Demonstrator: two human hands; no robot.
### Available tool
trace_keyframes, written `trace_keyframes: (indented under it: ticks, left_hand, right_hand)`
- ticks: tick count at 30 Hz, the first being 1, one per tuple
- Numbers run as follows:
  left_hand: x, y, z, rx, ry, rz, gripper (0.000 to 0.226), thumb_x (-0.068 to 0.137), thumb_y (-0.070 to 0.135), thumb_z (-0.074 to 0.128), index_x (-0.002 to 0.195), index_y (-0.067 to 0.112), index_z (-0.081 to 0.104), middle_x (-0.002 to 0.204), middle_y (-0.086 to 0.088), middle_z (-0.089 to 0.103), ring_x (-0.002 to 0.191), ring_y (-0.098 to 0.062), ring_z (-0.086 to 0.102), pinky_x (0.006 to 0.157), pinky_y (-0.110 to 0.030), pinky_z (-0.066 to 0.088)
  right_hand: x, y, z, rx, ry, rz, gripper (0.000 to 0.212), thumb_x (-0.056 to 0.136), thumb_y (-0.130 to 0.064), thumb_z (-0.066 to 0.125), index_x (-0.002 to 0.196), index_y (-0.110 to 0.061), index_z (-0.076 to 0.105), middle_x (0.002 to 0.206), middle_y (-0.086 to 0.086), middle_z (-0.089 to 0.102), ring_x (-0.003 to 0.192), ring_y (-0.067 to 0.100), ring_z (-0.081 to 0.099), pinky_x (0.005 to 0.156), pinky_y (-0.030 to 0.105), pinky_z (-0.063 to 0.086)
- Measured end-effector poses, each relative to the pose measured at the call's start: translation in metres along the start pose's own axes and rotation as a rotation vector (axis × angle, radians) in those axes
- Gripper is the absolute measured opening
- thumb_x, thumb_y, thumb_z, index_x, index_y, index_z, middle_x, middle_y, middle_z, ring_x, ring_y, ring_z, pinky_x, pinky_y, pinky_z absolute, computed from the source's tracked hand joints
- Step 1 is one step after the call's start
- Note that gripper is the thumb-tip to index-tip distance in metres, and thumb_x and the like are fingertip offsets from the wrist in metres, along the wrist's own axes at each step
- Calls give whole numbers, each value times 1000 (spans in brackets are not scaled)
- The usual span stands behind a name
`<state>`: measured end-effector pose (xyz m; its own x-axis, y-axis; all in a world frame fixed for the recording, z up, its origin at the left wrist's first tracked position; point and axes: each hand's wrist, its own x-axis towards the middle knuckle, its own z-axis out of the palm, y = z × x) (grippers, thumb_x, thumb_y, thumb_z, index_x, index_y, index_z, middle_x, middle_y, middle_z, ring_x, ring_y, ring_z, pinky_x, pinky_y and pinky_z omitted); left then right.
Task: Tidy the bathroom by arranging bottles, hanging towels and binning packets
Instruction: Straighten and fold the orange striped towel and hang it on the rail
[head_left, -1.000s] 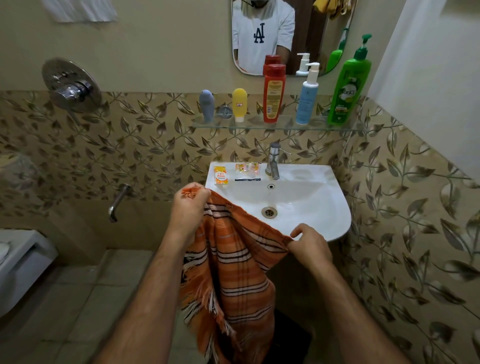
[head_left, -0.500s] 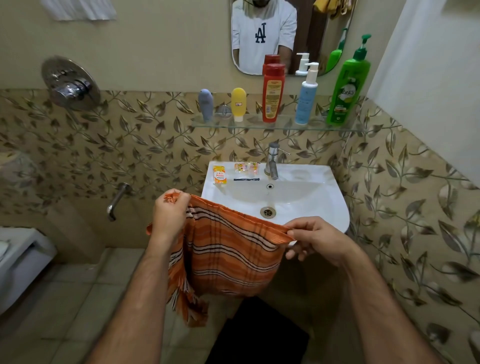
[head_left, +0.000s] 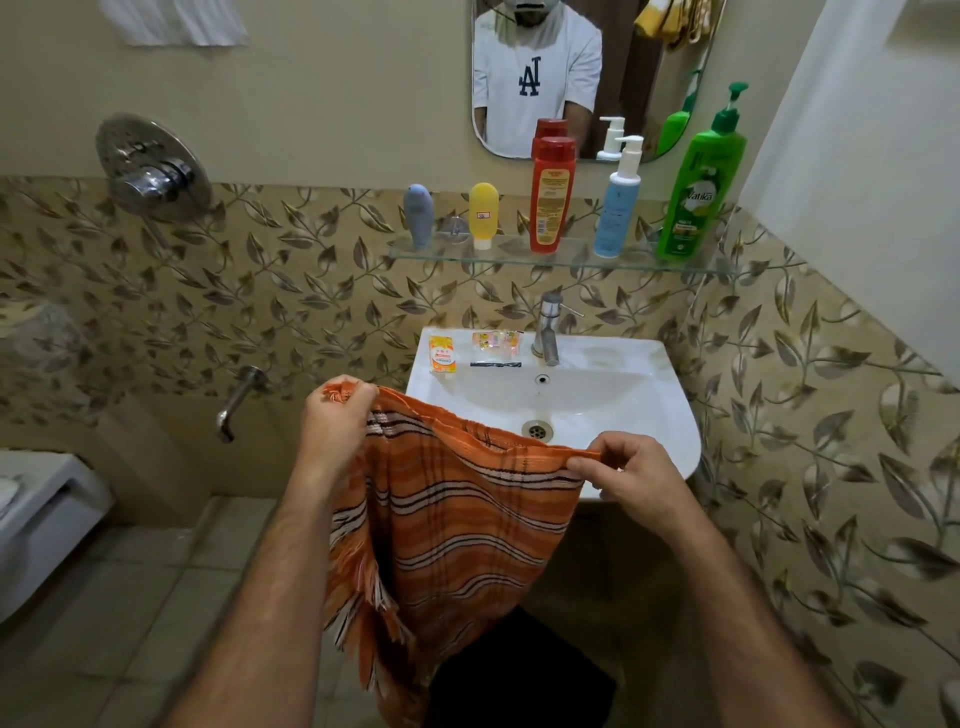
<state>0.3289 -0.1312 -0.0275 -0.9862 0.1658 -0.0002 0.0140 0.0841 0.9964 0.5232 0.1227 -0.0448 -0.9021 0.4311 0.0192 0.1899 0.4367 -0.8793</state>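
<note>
Both grips pinch the top edge of the orange striped towel (head_left: 447, 525): left hand (head_left: 332, 426) at the left corner, right hand (head_left: 631, 475) at the right. Since a second ago the hands have drawn apart and the cloth hangs spread flat before the sink (head_left: 670, 410), ready for hanging; packets (head_left: 494, 344) remain unbinned on its far rim.

From where I stand, the white ceramic sink (head_left: 660, 415) sits at twelve o'clock, with the steel tap (head_left: 546, 332) on its back rim. Left of the tap on that rim lie the clear strip of sachets (head_left: 496, 343), and at the rim's far left the small orange packet (head_left: 442, 354). Above the sink hangs the glass shelf (head_left: 519, 260) carrying five bottles in a row. The orange striped towel (head_left: 452, 525) hangs before the sink, the left hand (head_left: 337, 421) gripping its eleven o'clock corner, the right hand (head_left: 631, 478) pinching its one o'clock edge. The round chrome shower valve (head_left: 150, 174) sits at ten o'clock.
</note>
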Motion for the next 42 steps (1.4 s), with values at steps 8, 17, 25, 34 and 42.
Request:
trace_keyframes:
  ticks: [8, 17, 25, 34, 42]
  left_hand:
    - [-3, 5, 0, 10, -6, 25, 13, 88, 17, 60, 77, 10, 62, 71, -11, 58, 66, -25, 56, 65, -39, 49]
    - [-1, 2, 3, 2, -28, -19, 14, 83, 22, 62, 73, 13, 62, 71, -10, 62, 69, -28, 60, 69, -43, 54]
    - [-4, -14, 11, 15, -51, -168, 38, 84, 36, 76, 115, 19, 61, 109, -11, 70, 97, -27, 71, 83, -53, 59]
    - [-32, 7, 30, -262, -251, -186, 10, 99, 18, 51, 104, 16, 60, 76, -2, 67, 68, -14, 65, 62, -31, 56]
    - [-47, 10, 41, -332, -497, -125, 29, 83, 11, 63, 110, 19, 62, 83, 0, 74, 75, -15, 71, 60, -28, 56]
  right_hand:
    - [-2, 6, 0, 176, 93, -32, 20, 90, -7, 68, 80, -21, 77, 82, -3, 74, 81, 14, 66, 62, 24, 53]
    - [-4, 6, -1, 362, 155, 48, 26, 93, 0, 59, 89, -19, 77, 85, 0, 77, 78, 14, 69, 64, 25, 56]
    - [2, -11, 10, 659, 144, 153, 15, 96, -6, 56, 90, -7, 70, 72, 7, 73, 63, 16, 69, 51, 27, 56]
    - [-4, -48, 34, 908, -8, 117, 35, 90, 8, 54, 80, -13, 80, 71, 13, 71, 55, 17, 67, 47, 26, 55]
    - [-17, -74, 41, 751, -290, -68, 36, 79, 13, 65, 92, -16, 81, 90, 11, 77, 83, 22, 75, 64, 26, 61]
